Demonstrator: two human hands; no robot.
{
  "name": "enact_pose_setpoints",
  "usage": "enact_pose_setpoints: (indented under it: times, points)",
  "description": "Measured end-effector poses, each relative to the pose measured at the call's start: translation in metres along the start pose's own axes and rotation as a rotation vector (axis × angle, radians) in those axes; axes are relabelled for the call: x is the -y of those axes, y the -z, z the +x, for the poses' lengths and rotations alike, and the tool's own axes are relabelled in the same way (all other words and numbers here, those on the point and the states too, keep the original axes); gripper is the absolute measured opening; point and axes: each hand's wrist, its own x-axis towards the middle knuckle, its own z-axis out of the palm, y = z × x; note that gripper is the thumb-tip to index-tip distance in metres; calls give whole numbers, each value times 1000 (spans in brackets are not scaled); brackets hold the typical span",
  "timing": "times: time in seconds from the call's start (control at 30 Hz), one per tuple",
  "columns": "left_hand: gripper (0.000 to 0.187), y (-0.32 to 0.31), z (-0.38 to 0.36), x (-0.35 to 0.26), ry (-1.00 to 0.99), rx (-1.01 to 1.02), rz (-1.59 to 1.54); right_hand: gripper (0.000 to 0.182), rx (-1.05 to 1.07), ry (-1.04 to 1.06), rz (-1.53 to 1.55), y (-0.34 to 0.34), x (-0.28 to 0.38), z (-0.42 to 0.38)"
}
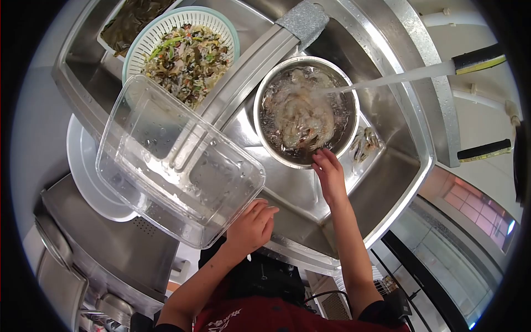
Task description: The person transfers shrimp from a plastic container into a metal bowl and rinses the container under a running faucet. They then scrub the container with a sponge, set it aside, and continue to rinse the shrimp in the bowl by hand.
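Note:
A clear plastic container (182,160) is tilted across the sink divider, wet with drops inside. My left hand (251,229) is closed at its near right edge, the fingers partly hidden. In the right basin stands a round metal bowl (261,135) of water with a pile of greyish shrimp (304,119). A stream of water (398,76) pours into the bowl from the right. My right hand (330,171) has its fingers curled over the bowl's near rim, fingertips close to the water. A few more shrimp (365,144) lie on the basin floor beside the bowl.
In the left basin, a white-green strainer (133,55) holds food scraps, beside a tray (105,39) of dark liquid. A white round tub (80,166) sits left, partly under the container. A grey cloth (303,22) hangs over the divider. The tap head (478,58) juts in from the right.

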Motion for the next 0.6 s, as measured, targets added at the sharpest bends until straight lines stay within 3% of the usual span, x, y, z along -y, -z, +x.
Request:
enact_pose_setpoints:
  times: [0.13,0.4,0.6]
  points:
    - [19,-1,-1,0,1,-6,-12,53,0,-28,-9,-8,6,7]
    - [20,-1,0,1,13,0,-27,33,-6,-131,364,-15,4,27]
    - [20,-2,-1,0,1,-8,-24,37,41,-118,432,-21,21,27]
